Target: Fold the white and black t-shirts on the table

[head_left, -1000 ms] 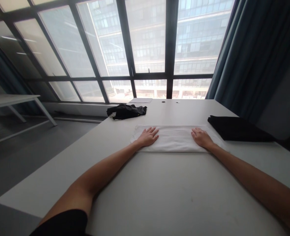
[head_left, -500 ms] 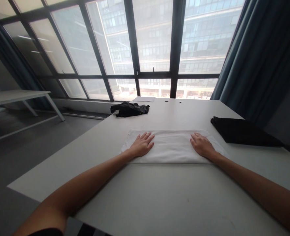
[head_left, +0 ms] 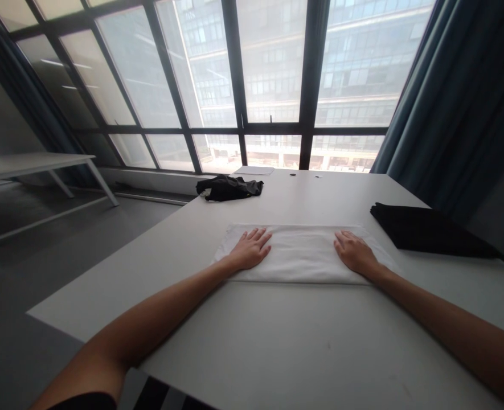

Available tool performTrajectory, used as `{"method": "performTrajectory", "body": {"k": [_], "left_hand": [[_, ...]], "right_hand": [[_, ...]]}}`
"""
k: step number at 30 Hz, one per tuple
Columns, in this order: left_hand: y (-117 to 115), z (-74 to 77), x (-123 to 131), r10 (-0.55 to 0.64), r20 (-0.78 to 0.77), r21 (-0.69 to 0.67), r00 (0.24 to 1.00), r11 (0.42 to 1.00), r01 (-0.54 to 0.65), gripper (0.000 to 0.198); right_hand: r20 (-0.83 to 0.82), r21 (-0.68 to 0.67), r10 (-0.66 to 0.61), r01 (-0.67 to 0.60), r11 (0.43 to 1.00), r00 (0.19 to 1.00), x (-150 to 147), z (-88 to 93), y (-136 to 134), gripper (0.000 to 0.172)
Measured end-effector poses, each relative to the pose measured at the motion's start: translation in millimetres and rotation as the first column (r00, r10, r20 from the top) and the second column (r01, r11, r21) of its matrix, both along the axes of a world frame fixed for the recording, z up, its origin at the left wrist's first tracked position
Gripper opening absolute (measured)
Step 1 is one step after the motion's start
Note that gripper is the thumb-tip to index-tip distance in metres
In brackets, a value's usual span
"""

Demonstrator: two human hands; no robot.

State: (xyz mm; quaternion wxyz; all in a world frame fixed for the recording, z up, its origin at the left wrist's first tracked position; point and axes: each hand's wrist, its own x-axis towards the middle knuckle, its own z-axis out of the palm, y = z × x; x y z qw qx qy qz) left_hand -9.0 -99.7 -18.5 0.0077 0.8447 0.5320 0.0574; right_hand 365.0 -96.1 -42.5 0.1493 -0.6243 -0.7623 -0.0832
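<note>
A white cloth (head_left: 303, 256), folded into a wide rectangle, lies flat on the white table (head_left: 277, 341). Faint creases run across its middle, and looser layers show at its left and right ends. My left hand (head_left: 252, 249) rests palm down on the left part of the cloth with its fingers spread. On the right part lies my right hand (head_left: 354, 251), also palm down, its fingers stretched toward the far edge. Neither hand grips the fabric. What kind of garment or sheet the cloth is, I cannot tell.
A crumpled black garment (head_left: 230, 188) lies at the table's far left edge. Folded black fabric (head_left: 426, 230) is on the right side. A flat white sheet (head_left: 254, 170) sits at the far end. Another table (head_left: 33, 163) stands to the left, and a blue curtain (head_left: 422, 114) hangs at the right.
The whole view has shifted slightly, so things appear a little further right. Both hands stay flat on the white cloth, with no clear movement over it.
</note>
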Motion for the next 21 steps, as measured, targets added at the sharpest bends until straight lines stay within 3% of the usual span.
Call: {"method": "performTrajectory", "body": {"k": [17,19,21], "left_hand": [[0.1,0.5,0.2,-0.004,0.012,-0.022,1.0,1.0,0.005,0.059],[0.1,0.0,0.0,-0.006,0.014,-0.017,1.0,1.0,0.006,0.059],[0.0,-0.6,-0.6,-0.006,0.021,-0.014,1.0,1.0,0.006,0.059]], "right_hand": [[-0.002,0.01,0.024,-0.024,1.0,1.0,-0.4,2.0,-1.5,0.047],[-0.012,0.056,0.09,-0.089,0.994,0.996,-3.9,7.4,-6.0,0.049],[-0.025,0.111,0.248,-0.243,0.964,0.969,-9.5,12.3,-11.1,0.05]]}}
